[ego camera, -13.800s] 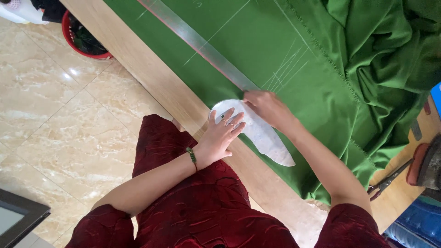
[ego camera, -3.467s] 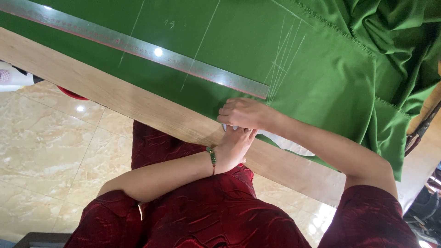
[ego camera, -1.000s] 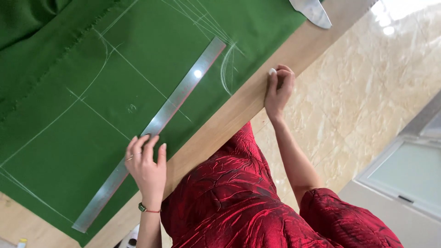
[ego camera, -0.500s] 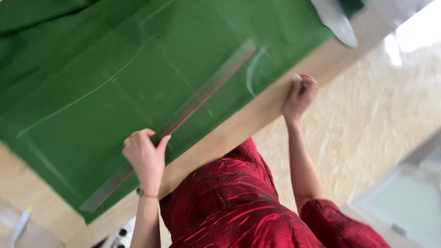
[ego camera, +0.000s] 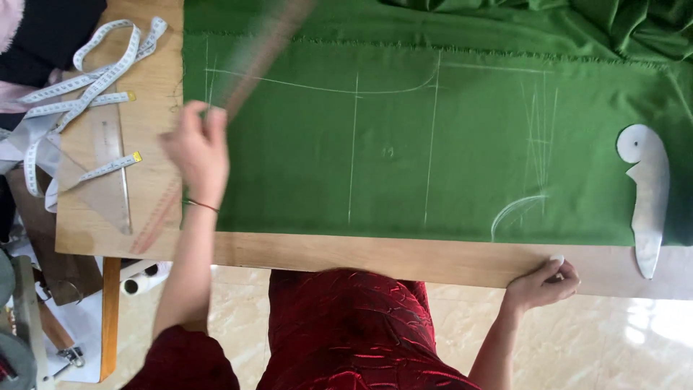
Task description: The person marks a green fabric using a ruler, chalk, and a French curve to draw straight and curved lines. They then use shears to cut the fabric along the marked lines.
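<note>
A green cloth marked with white chalk lines lies flat on a wooden table. My left hand grips a long metal ruler, which is blurred and slants from the table's left part up across the cloth's left edge. My right hand rests at the table's near edge, fingers closed on a small white piece of chalk. A chalk curve sits on the cloth just above that hand.
A white curved pattern template lies at the cloth's right end. A clear plastic triangle and white measuring tapes lie on the table's left. Bunched green cloth is piled at the far right. Tiled floor lies below.
My left hand has swung the ruler toward the table's left end, off the middle of the cloth. My right hand stays at the near edge with the chalk. The view has turned.
</note>
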